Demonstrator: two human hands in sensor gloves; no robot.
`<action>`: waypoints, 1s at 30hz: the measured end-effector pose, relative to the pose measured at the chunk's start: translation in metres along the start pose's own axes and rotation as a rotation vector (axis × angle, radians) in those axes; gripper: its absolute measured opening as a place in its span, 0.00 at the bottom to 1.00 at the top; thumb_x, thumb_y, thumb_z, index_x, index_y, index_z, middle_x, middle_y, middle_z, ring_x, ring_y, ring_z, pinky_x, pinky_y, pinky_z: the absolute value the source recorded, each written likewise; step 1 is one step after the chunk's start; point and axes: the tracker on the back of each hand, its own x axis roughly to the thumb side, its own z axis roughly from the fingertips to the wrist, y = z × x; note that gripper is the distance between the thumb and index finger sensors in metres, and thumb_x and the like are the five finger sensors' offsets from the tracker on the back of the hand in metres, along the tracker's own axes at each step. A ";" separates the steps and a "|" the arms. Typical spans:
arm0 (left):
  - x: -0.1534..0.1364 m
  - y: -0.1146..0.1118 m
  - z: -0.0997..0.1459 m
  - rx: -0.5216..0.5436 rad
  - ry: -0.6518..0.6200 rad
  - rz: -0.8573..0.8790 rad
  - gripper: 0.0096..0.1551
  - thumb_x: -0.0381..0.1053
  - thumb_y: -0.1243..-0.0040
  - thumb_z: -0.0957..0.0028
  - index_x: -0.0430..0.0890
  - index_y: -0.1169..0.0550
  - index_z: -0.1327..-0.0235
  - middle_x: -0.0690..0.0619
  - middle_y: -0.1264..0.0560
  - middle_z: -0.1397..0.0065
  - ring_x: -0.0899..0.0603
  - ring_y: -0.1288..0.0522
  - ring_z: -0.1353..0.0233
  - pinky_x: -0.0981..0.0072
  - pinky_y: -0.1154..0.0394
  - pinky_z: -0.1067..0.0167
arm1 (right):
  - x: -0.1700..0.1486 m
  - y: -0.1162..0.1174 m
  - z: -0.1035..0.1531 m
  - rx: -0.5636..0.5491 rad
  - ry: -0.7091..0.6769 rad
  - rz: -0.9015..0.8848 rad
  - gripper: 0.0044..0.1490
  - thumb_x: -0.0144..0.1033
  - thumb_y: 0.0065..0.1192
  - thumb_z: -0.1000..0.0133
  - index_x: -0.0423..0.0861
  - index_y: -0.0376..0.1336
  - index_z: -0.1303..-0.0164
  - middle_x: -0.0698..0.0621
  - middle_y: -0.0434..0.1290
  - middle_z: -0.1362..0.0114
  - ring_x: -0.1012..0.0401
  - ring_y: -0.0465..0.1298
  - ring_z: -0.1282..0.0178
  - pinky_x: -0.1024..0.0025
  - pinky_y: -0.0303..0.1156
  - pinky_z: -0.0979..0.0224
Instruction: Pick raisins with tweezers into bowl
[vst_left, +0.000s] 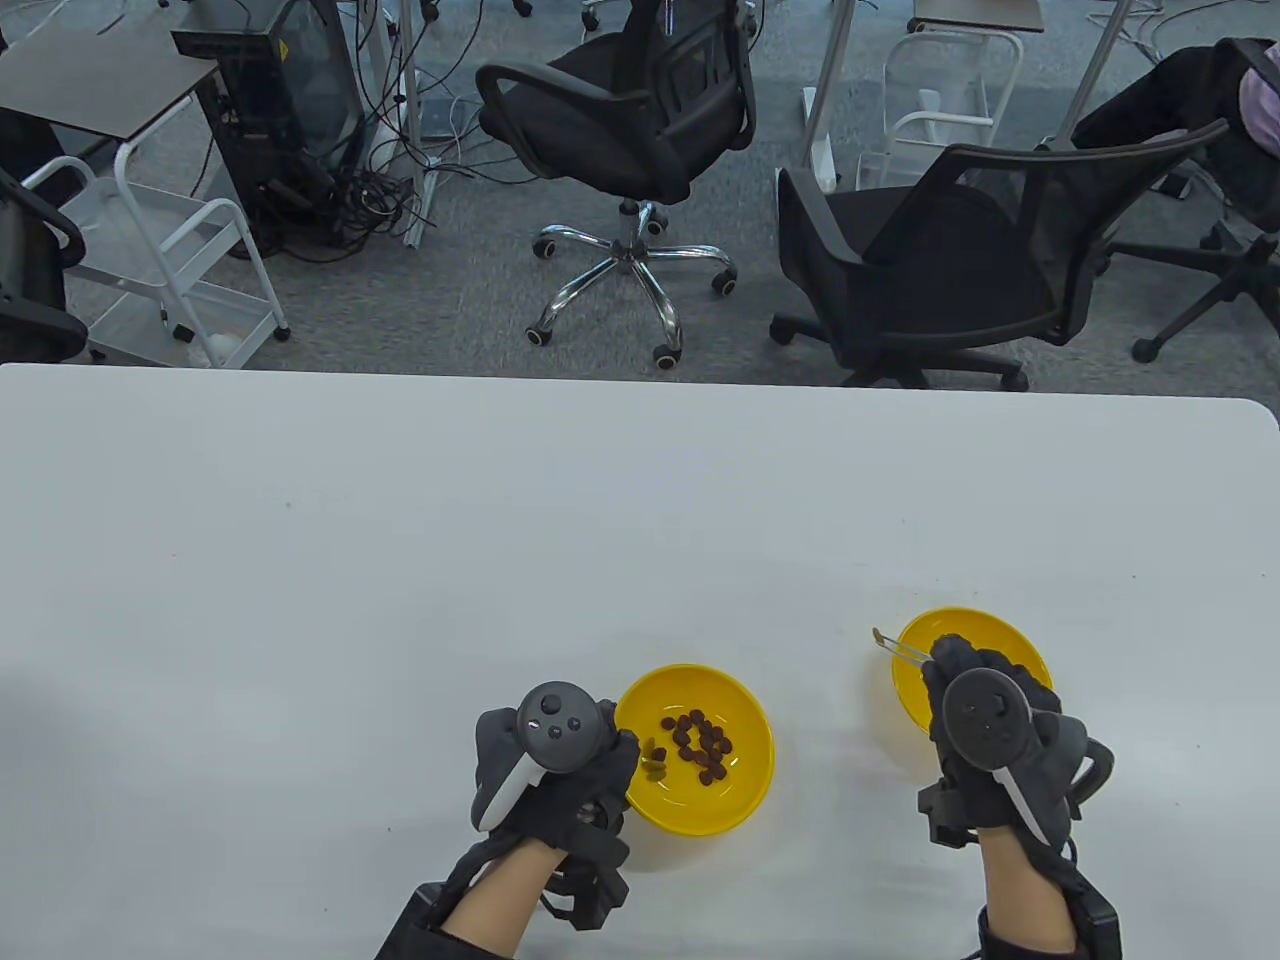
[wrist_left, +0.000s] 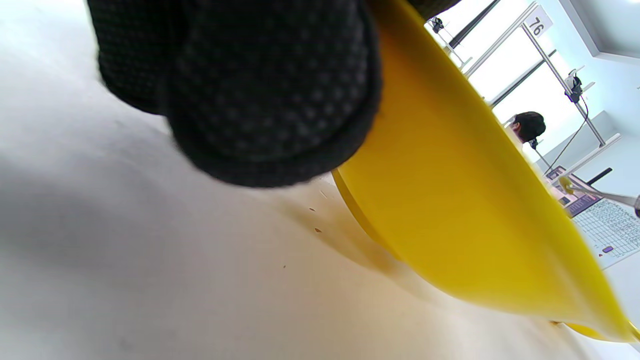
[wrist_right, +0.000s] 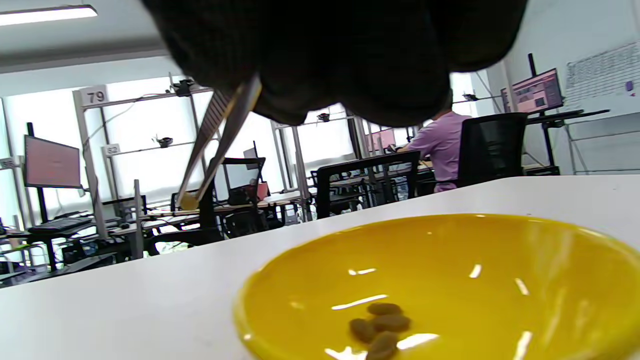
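Right hand (vst_left: 985, 725) holds tweezers (vst_left: 905, 648) pinching raisin (vst_left: 877, 633).

Office-style data-collection lab. Black mesh swivel chairs (vst_left: 640, 130) on grey carpet, white rolling cart (vst_left: 170, 260), tangled cables (vst_left: 370, 190). Numbered frame stations "79" (wrist_right: 94, 95), monitors (wrist_right: 536, 91), seated worker in pink shirt (wrist_right: 440, 145), white worktop (vst_left: 500, 520).
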 end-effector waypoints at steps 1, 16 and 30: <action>0.000 0.000 0.000 0.000 0.000 0.000 0.32 0.49 0.53 0.41 0.27 0.33 0.35 0.46 0.12 0.66 0.55 0.13 0.75 0.53 0.18 0.52 | -0.003 0.001 -0.002 0.010 0.016 0.007 0.27 0.39 0.65 0.50 0.41 0.76 0.45 0.49 0.78 0.51 0.58 0.81 0.58 0.45 0.69 0.34; 0.001 0.000 0.000 -0.002 0.000 -0.002 0.32 0.49 0.53 0.41 0.27 0.33 0.35 0.46 0.12 0.66 0.55 0.13 0.75 0.53 0.18 0.52 | -0.015 0.018 -0.010 0.134 0.108 0.160 0.28 0.39 0.65 0.50 0.41 0.76 0.44 0.48 0.78 0.50 0.57 0.80 0.57 0.45 0.68 0.33; 0.001 0.000 0.000 0.003 -0.003 0.001 0.32 0.49 0.53 0.41 0.27 0.33 0.34 0.47 0.12 0.66 0.56 0.13 0.75 0.53 0.18 0.52 | 0.017 0.001 0.005 0.023 -0.068 0.111 0.29 0.39 0.65 0.50 0.41 0.75 0.43 0.49 0.78 0.49 0.58 0.81 0.56 0.45 0.69 0.34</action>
